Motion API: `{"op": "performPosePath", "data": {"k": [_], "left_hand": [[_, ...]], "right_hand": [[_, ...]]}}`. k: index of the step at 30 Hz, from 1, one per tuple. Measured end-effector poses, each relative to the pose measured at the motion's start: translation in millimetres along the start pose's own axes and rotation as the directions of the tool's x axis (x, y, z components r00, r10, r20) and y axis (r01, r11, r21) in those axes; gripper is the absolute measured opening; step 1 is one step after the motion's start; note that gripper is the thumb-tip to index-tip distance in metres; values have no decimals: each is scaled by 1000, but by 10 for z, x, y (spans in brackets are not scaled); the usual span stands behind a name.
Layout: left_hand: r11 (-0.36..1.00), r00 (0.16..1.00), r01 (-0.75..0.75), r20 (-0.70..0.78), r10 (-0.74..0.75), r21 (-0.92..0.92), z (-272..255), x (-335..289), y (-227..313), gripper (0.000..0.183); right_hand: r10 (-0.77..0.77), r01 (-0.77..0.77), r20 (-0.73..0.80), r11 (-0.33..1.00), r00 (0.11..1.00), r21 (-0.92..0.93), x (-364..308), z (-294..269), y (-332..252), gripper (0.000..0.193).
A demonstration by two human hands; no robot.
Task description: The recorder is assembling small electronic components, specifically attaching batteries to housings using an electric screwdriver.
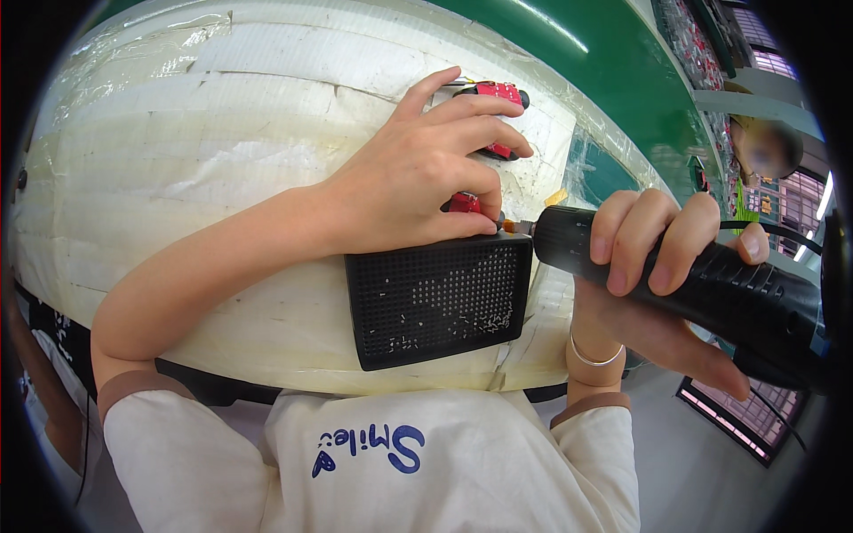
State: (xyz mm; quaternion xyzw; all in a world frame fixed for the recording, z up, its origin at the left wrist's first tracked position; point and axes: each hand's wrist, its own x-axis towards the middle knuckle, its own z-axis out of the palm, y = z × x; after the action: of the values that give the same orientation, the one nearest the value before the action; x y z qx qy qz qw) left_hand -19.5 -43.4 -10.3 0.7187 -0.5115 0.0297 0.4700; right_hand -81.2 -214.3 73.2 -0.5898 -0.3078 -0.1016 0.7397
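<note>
My right hand (653,244) is wrapped round a black electric screwdriver (746,289), which lies nearly level and points left. Its tip is at the far right corner of a black perforated tray (435,353), where many small screws stand in holes or lie loose. My left hand (435,164) reaches across from the left. Its thumb and index finger close on a small red-and-black part (464,203), right beside the screwdriver tip; the fingers hide most of this part. The other fingers extend over more red-and-black parts (499,92), partly covered.
A worktable (222,160) covered with pale, taped sheeting stretches beneath my arms. Beyond it lies a green surface (586,53). A black cable (773,229) runs near the screwdriver. Another person (769,151) is at the far right, and someone's arm (44,391) shows at the left edge.
</note>
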Motion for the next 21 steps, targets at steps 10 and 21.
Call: {"op": "performPosePath", "data": {"k": [10, 21], "left_hand": [[993, 999, 43, -28, -40, 109, -28, -8, -28, 17], [985, 1000, -31, 9, 30, 168, -48, -4, -36, 22]], "right_hand": [[-31, 31, 7, 997, 1000, -64, 18, -61, -10, 86], [-72, 75, 54, 995, 996, -62, -5, -108, 142, 91]]}}
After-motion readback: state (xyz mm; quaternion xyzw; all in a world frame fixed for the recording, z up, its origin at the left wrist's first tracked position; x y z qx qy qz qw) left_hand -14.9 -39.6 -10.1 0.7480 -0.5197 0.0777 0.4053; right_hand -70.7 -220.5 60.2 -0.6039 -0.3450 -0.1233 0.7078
